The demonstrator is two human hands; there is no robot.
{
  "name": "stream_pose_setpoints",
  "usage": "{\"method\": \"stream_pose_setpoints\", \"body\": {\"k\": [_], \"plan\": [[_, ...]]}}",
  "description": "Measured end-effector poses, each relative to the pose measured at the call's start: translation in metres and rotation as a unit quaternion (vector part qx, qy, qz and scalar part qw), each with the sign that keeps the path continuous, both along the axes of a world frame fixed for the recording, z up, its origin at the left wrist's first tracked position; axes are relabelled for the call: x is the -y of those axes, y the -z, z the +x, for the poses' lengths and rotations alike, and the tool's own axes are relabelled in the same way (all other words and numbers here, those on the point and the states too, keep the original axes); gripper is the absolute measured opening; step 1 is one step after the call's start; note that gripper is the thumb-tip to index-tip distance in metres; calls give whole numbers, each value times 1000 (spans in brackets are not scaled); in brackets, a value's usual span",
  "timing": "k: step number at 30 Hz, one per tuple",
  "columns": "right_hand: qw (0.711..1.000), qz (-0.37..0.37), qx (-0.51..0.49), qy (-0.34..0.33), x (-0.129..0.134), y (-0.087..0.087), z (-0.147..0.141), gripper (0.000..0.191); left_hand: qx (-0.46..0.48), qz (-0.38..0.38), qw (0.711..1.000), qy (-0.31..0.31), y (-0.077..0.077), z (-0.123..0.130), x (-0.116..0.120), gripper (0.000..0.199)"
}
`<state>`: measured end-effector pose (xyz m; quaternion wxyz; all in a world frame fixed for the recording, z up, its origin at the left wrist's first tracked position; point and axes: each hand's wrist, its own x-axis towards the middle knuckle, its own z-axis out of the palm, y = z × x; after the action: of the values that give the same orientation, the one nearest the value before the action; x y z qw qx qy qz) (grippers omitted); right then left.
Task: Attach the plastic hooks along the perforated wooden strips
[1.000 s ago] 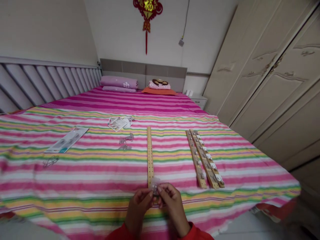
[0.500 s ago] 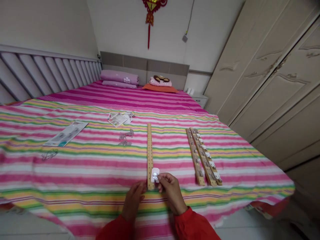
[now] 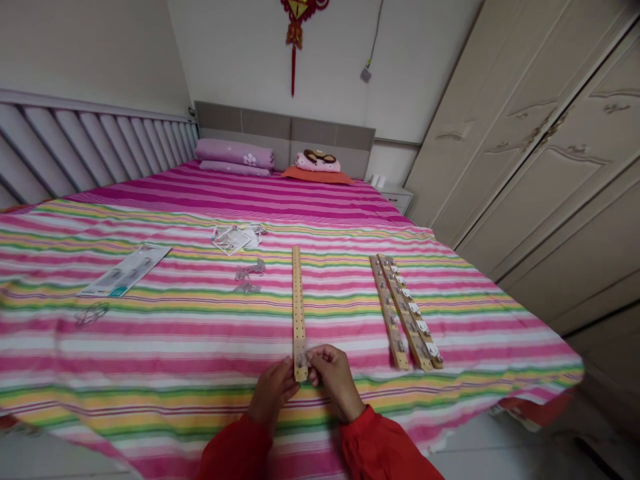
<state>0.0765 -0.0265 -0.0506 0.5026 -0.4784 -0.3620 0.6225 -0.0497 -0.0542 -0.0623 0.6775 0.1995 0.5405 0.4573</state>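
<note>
A narrow wooden strip with rows of small holes [image 3: 299,300] lies lengthwise on the striped cloth. At its near end sits a clear hook [image 3: 301,360]. My right hand [image 3: 334,375] pinches the hook's right edge between thumb and fingers. My left hand [image 3: 274,389] is beside the strip's near end on the left, its fingers bent close together at the wood's edge; what they grip, if anything, is hidden. To the right lie wooden strips bearing hooks: one [image 3: 389,310] with clear hooks, another [image 3: 406,313] close beside it, and white hooks [image 3: 414,308] along the rightmost.
Loose clear hooks [image 3: 250,269] lie left of the middle strip, with small packets [image 3: 235,238] behind them. Further left are a flat hook package [image 3: 127,270] and a thin wire-like bundle [image 3: 91,314]. Folded bedding [image 3: 235,153] is by the headboard.
The white-backed piece at my right hand is no longer visible, and a clear hook now lies over the strip's near end. My left hand has moved slightly closer to the strip.
</note>
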Motion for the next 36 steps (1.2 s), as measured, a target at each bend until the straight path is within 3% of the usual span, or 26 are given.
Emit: {"method": "stream_pose_setpoints", "body": {"k": [7, 18, 26, 36], "plan": [[1000, -5, 23, 7, -3, 2, -2, 25, -49, -22, 999, 7, 1, -2, -8, 58], [999, -8, 13, 37, -1, 8, -11, 26, -84, -26, 996, -6, 20, 0, -16, 62], [997, -23, 3, 68, 3, 16, -14, 25, -98, -24, 995, -10, 14, 2, -17, 56], [998, -1, 4, 64, 11, 15, -15, 35, -95, -26, 995, 2, 5, -1, -16, 56]]}}
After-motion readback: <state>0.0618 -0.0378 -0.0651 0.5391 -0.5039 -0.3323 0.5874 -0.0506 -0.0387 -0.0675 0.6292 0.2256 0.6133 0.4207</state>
